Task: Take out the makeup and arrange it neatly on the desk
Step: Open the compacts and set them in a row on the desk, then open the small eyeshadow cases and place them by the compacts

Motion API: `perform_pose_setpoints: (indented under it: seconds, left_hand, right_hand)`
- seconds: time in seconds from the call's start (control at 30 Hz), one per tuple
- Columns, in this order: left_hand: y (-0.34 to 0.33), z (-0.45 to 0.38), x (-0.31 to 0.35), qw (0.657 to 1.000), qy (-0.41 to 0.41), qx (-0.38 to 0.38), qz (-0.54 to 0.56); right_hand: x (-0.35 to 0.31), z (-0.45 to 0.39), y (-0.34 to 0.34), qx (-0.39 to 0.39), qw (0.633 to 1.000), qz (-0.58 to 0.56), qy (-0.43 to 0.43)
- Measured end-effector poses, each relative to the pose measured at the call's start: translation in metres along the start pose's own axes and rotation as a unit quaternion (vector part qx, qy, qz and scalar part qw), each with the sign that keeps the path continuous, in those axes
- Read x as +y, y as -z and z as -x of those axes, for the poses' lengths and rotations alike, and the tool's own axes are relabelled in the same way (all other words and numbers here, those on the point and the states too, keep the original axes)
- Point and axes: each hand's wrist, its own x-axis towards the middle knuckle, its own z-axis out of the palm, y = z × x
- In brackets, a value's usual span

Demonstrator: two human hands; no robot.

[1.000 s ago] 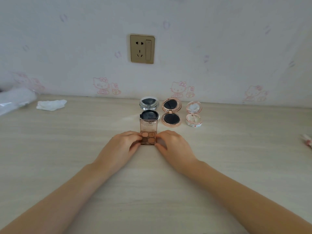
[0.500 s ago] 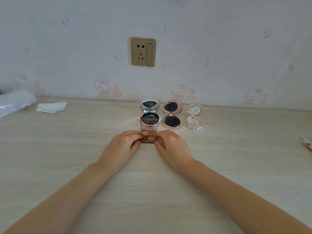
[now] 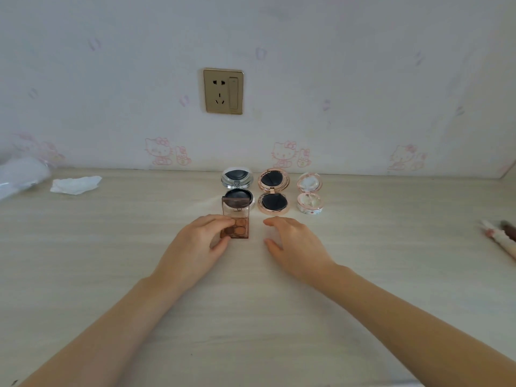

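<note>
A small brown eyeshadow palette (image 3: 237, 223) stands with its clear lid raised on the pale wooden desk (image 3: 111, 261). My left hand (image 3: 201, 241) pinches its left side between fingers and thumb. My right hand (image 3: 290, 244) hovers just right of it, fingers loosely spread and holding nothing. Behind the palette, three round compacts lie with lids lifted in a row near the wall: a silver one (image 3: 237, 181) with a dark puff, a rose-gold one (image 3: 273, 194) and a small pink floral one (image 3: 310, 194).
A crumpled white tissue (image 3: 74, 184) and a clear plastic bag (image 3: 19, 174) lie at the far left. Brushes or pencils (image 3: 499, 238) poke in at the right edge. A wall socket (image 3: 223, 91) sits above the compacts.
My right hand has let go of the palette and moved off to the right. The left hand keeps hold of it, and the palette has shifted slightly left.
</note>
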Motion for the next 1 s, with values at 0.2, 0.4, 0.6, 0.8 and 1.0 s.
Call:
perform_pose_setpoints:
  seconds: [0.2, 0.4, 0.6, 0.8, 1.0]
  left_hand:
    - [-0.024, -0.011, 0.047, 0.998, -0.048, -0.026, -0.021]
    - [-0.074, -0.026, 0.104, 0.993, -0.101, -0.058, -0.001]
    - [-0.138, -0.040, 0.175, 0.985, -0.139, -0.086, 0.054]
    - [-0.196, -0.059, 0.246, 0.969, -0.199, -0.126, 0.081]
    - [-0.235, -0.089, 0.304, 0.958, -0.232, -0.145, 0.089]
  right_hand:
    - [0.036, 0.033, 0.035, 0.039, 0.998, 0.052, -0.007]
    - [0.092, 0.084, 0.075, 0.075, 0.989, 0.119, -0.039]
    - [0.156, 0.145, 0.115, 0.106, 0.978, 0.138, -0.112]
    - [0.212, 0.201, 0.146, 0.119, 0.962, 0.173, -0.176]
    - [0.263, 0.233, 0.179, 0.130, 0.946, 0.183, -0.234]
